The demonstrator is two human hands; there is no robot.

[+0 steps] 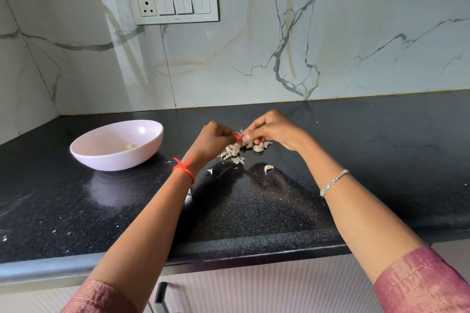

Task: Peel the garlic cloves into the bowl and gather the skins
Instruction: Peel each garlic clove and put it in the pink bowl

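My left hand (216, 138) and right hand (273, 129) both pinch one clove (244, 136) just above the skins (235, 153); the bowl (101, 159) sits to the left, apart.

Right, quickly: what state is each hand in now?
Left hand: fingers curled, pinching the garlic clove.
Right hand: fingers curled, pinching the same clove.

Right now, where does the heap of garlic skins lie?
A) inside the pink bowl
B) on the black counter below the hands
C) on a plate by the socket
B: the garlic skins lie on the black counter beneath the left hand and right hand, which pinch a garlic clove; the pink bowl stands apart.
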